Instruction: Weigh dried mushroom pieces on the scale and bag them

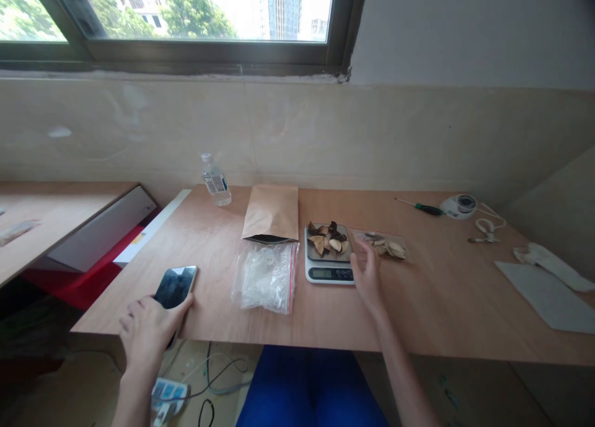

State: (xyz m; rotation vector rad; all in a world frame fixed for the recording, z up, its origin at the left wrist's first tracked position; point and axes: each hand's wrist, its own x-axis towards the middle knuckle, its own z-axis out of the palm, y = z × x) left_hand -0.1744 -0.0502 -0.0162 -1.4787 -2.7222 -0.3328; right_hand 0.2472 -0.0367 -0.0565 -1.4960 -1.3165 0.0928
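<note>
My left hand [151, 328] grips a dark-screened smartphone [175, 287] at the table's front left edge, with the thumb along its right side. My right hand [368, 271] is at the right side of a white kitchen scale [308, 272], its fingers slightly bent and apart, with nothing visible in them. Dried brown and pale slices [329, 240] lie heaped on the scale's platform. Just beyond the right hand is a clear zip bag [395, 247] with pale pieces inside. Left of the scale lies a clear red-edged zip bag [267, 278], its contents unclear, below a brown kraft paper pouch [272, 211].
A water bottle [216, 180] stands near the wall. At the back right are a green-handled screwdriver [427, 209] and a white camera [459, 206] with its cable. A grey sheet [543, 297] and a white cloth-like item [553, 266] lie far right. Cables and a power strip [170, 393] are on the floor.
</note>
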